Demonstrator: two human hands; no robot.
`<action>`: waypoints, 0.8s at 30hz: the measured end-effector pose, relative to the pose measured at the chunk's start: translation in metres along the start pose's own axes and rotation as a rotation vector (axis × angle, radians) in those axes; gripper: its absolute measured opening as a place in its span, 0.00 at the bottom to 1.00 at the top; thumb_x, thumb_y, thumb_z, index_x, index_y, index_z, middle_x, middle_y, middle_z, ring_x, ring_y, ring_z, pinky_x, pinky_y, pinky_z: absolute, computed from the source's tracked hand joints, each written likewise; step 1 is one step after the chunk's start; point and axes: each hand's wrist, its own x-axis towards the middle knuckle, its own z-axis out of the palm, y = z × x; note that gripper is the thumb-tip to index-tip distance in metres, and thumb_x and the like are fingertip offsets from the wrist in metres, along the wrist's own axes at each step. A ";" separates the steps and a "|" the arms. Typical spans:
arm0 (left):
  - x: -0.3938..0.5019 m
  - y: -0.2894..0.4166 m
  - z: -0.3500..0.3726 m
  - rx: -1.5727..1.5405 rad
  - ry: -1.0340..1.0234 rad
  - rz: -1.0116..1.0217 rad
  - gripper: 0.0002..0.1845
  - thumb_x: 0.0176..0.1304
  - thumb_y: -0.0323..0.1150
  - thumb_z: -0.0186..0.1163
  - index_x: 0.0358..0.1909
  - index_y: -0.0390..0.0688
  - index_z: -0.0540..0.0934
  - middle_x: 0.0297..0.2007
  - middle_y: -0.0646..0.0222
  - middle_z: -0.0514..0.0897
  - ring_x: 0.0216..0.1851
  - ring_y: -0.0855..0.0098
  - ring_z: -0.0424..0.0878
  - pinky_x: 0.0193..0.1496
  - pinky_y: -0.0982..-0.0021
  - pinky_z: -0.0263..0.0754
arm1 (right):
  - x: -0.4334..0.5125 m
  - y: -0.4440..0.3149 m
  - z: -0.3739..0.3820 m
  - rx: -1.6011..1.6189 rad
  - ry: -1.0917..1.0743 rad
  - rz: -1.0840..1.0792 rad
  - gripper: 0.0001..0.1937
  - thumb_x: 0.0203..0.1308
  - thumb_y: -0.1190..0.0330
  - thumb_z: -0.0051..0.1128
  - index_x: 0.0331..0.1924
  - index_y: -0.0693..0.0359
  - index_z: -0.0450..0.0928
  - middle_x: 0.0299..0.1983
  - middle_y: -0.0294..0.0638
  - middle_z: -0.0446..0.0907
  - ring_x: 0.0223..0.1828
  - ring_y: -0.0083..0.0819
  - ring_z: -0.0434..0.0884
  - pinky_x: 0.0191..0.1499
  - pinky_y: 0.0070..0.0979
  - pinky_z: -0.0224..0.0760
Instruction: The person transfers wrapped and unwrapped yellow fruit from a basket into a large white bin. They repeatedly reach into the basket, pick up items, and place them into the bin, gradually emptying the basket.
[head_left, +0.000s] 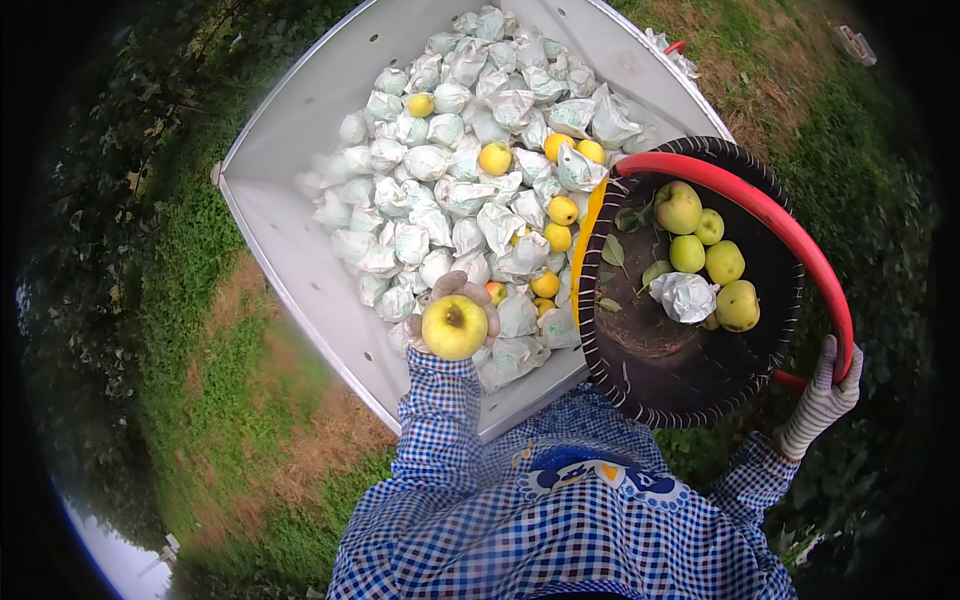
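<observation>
My gloved left hand (418, 331) holds a yellow apple (454, 328) over the near part of a large pale bin (289, 247). Inside the bin lies a heap of fruit in white paper bags (427, 162), with several bare yellow apples (495, 159) among them. My right hand (823, 397), in a striped glove, grips the red handle (814, 247) of a dark basket (622, 390) with white stitching on its rim. This basket overlaps the bin's right edge and contains several green-yellow apples (677, 207), a crumpled white paper bag (683, 297) and loose leaves (613, 250).
Grass with dry patches (285, 420) borders the bin at the left and upper right. Dark leafy trees (82, 217) stand at the far left, with more foliage at the right. White paper and a red curved piece (675, 48) show outside the bin's upper right wall.
</observation>
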 end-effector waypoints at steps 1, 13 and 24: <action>0.002 0.000 -0.002 -0.007 -0.045 -0.011 0.44 0.58 0.61 0.59 0.69 0.45 0.62 0.56 0.49 0.74 0.37 0.50 0.79 0.29 0.62 0.79 | 0.000 0.000 0.000 0.002 0.017 -0.002 0.06 0.61 0.76 0.60 0.41 0.64 0.79 0.25 0.29 0.72 0.25 0.17 0.67 0.33 0.14 0.64; 0.048 0.003 0.036 0.037 -0.022 -0.102 0.38 0.58 0.55 0.63 0.61 0.37 0.69 0.57 0.41 0.70 0.47 0.42 0.78 0.44 0.52 0.83 | 0.007 -0.013 0.003 -0.045 0.024 0.030 0.08 0.57 0.75 0.64 0.40 0.64 0.79 0.28 0.34 0.79 0.28 0.19 0.75 0.36 0.17 0.69; 0.157 -0.179 0.179 1.811 -1.153 -1.098 0.34 0.49 0.44 0.70 0.59 0.47 0.73 0.59 0.58 0.70 0.59 0.54 0.71 0.57 0.51 0.70 | 0.019 -0.028 0.001 -0.079 -0.006 -0.067 0.11 0.47 0.65 0.70 0.32 0.58 0.78 0.24 0.38 0.79 0.21 0.35 0.77 0.27 0.27 0.69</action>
